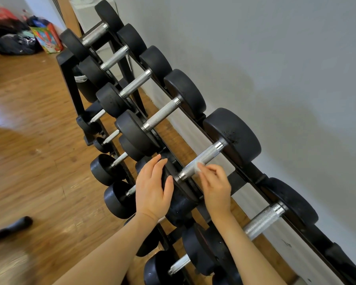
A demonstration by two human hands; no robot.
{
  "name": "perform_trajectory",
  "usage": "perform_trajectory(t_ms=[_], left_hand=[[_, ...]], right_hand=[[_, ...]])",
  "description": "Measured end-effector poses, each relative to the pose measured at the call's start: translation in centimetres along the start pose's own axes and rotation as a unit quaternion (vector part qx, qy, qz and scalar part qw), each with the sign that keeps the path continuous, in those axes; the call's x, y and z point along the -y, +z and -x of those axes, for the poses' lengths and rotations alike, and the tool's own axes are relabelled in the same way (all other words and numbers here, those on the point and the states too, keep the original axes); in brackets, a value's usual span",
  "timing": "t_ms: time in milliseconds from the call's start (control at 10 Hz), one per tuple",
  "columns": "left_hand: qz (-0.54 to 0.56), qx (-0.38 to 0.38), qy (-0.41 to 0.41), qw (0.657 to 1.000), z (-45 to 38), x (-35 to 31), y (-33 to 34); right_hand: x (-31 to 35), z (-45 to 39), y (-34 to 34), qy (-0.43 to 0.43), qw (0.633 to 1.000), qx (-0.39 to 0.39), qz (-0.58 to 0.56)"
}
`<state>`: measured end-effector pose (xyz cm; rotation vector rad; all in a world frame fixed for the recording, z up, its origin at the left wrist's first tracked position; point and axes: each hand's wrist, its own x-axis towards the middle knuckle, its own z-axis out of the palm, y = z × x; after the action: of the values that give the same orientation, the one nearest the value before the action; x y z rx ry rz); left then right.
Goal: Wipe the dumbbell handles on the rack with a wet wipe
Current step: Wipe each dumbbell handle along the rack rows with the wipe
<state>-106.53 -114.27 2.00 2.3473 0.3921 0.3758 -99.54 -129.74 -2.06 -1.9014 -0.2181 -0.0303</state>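
Wipe (198, 166) mostly hidden by right hand (215, 187); rack (243, 177) cut off btm

The dumbbell handles (201, 159) were seen to be bright knurled metal, rough-textured; the dumbbell heads (232, 132) were matt black and slightly pitted. The floor (29, 124) was glossy wood, the wall (275, 58) smooth and matt.

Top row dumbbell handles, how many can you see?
6, running far to near: first, second, third, fourth, fifth under the right hand with the wet wipe, sixth. More may lie beyond the frame.
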Motion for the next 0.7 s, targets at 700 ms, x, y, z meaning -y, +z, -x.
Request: perform_trajectory(t_ms=[700], left_hand=[[-0.042, 0.036, -0.031, 0.998, 0.4, -0.9, -0.7]], right_hand=[[1.5, 1.6, -2.0, -0.028, 0.985, 0.101, 0.134]])
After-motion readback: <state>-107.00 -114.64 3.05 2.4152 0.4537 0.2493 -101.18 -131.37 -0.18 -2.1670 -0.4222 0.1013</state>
